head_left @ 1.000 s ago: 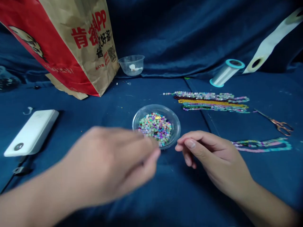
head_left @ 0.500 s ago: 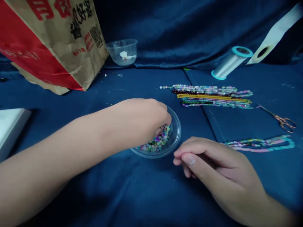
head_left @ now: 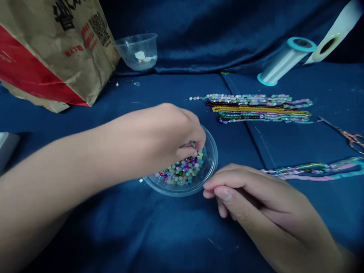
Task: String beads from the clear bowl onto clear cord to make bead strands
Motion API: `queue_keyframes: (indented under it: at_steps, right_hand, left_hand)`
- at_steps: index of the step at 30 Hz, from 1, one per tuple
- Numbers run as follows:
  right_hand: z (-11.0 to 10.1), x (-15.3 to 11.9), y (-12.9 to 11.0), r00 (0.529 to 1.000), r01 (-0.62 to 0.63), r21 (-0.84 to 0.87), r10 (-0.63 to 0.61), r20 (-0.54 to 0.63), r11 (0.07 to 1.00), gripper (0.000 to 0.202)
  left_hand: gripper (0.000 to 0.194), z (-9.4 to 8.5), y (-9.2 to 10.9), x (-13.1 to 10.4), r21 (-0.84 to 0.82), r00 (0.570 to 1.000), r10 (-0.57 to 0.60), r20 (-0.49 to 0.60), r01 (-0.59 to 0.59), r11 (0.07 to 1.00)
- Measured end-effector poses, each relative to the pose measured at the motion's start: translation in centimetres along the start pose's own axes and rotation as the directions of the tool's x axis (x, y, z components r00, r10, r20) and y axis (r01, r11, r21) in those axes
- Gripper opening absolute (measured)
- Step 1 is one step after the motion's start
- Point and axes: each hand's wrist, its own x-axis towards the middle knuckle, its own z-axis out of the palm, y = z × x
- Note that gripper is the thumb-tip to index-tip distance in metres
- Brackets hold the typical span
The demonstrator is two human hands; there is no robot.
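Observation:
A clear round bowl point(head_left: 212, 167) holds many small multicoloured beads point(head_left: 184, 170). My left hand point(head_left: 173, 132) reaches over it from the left, its bent fingers down at the beads by the bowl's far right side. Thumb and forefinger curl toward each other there; whether a bead is between their tips is hidden. Close to the bowl's lower right rim is my right hand point(head_left: 256, 204), with thumb and forefinger pressed together. Anything in that pinch is too small to make out.
Several bead strands point(head_left: 261, 108) lie beyond the bowl, with more strands point(head_left: 313, 170) at right beside scissors point(head_left: 351, 138). At the back are a spool of clear line point(head_left: 286, 60), a tape roll point(head_left: 327, 45), a plastic cup point(head_left: 139, 53) and a paper bag point(head_left: 85, 57).
The left hand's fingers have loosened from a tighter curl and lifted slightly, showing more beads. My right hand stays pinched near the rim. The view has shifted a little.

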Motion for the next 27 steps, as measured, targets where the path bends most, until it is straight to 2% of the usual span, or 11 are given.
queue_keyframes:
  at_steps: [2,4,5,9,12,15,16,18,20,23,27]
  right_hand:
    - [0.0,-0.2,-0.1,1.000,-0.020,0.004,0.020,0.012,1.000,0.021]
    - [-0.1,-0.4,-0.2,0.999,-0.039,0.024,0.039,0.017,0.999,0.023]
    - [-0.1,-0.4,-0.2,0.999,-0.047,0.034,0.046,0.018,0.998,0.023]
    - [-0.2,-0.3,-0.3,0.994,-0.095,0.084,0.090,0.067,0.992,0.020]
    - [0.2,-0.4,-0.4,0.985,-0.134,0.120,0.119,0.126,0.984,0.021]
    - [0.7,-0.7,-0.5,0.981,-0.153,0.117,0.137,0.136,0.981,0.020]
    - [0.9,-0.9,-0.5,0.980,-0.163,0.121,0.146,0.136,0.979,0.020]
    - [1.1,-1.1,-0.5,0.978,-0.184,0.130,0.167,0.127,0.974,0.018]
    - [1.2,-1.3,-0.4,0.977,-0.202,0.126,0.191,0.091,0.971,0.015]
    - [1.3,-1.4,-0.4,0.971,-0.237,0.110,0.233,0.045,0.965,0.015]
    - [1.3,-1.4,-0.6,0.952,-0.302,0.129,0.294,0.081,0.944,0.023]
  left_hand:
    - [0.015,-1.1,0.4,-1.0,0.010,0.999,0.038,-0.015,-0.038,0.999]
    - [0.012,-1.5,1.1,-3.0,-0.047,0.987,-0.004,-0.160,-0.003,0.999]
    - [0.007,-1.3,1.6,-4.4,-0.109,0.964,-0.048,-0.261,0.020,0.994]
    - [0.004,1.6,3.8,-9.7,-0.419,0.899,-0.261,-0.352,0.098,0.903]
    - [0.012,4.2,4.9,-11.9,-0.533,0.873,-0.346,-0.345,0.121,0.838]
    - [0.007,6.0,5.1,-12.4,-0.673,0.830,-0.455,-0.322,0.137,0.727]
    - [0.003,6.5,5.0,-12.5,-0.727,0.821,-0.490,-0.293,0.142,0.672]
    - [0.008,7.1,4.6,-12.5,-0.817,0.819,-0.538,-0.201,0.162,0.553]
    - [0.013,7.5,4.2,-12.7,-0.856,0.830,-0.541,-0.135,0.178,0.486]
    - [0.016,7.8,3.8,-13.0,-0.852,0.846,-0.514,-0.140,0.161,0.498]
    - [0.016,7.8,3.7,-13.3,-0.828,0.849,-0.499,-0.171,0.150,0.540]
